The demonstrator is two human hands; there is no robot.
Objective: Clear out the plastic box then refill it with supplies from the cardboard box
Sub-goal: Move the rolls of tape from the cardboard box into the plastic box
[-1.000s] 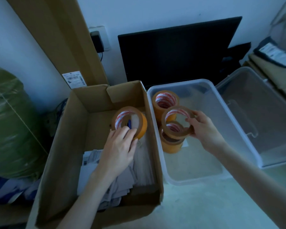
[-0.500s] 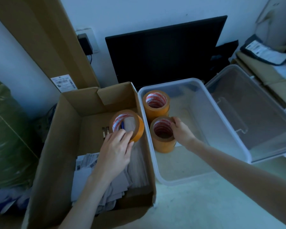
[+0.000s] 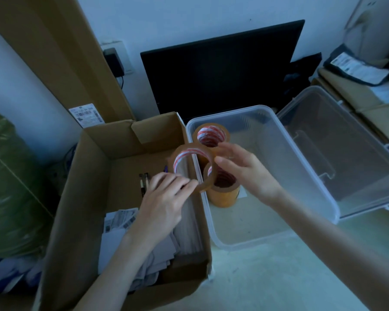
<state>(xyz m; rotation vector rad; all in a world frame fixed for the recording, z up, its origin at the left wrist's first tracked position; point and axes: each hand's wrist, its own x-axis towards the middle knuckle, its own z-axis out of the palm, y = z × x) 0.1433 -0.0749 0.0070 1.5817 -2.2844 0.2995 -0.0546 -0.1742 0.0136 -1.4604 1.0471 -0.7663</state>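
Observation:
My left hand [image 3: 166, 198] pinches a brown tape roll [image 3: 189, 148] by its lower edge and holds it upright over the wall between the cardboard box [image 3: 92, 180] and the clear plastic box [image 3: 238, 244]. My right hand [image 3: 245, 171] reaches in from the right with its fingers spread at the roll's far edge; whether it grips is blurred. Inside the plastic box stand a stack of tape rolls [image 3: 225, 195] near the left wall and another roll [image 3: 211, 131] behind it. The cardboard box holds pens [image 3: 144, 182] and papers [image 3: 119, 223].
The plastic box's clear lid [image 3: 346, 158] lies open to the right. A black monitor [image 3: 222, 72] leans on the wall behind both boxes. A green bag [image 3: 7, 187] sits at the left. Cardboard and labelled parcels [image 3: 357, 68] lie at the far right.
My left hand has lifted its tape roll out of the cardboard box and moved it right over the box wall. My right hand let go of the stacked roll and rose toward the lifted one.

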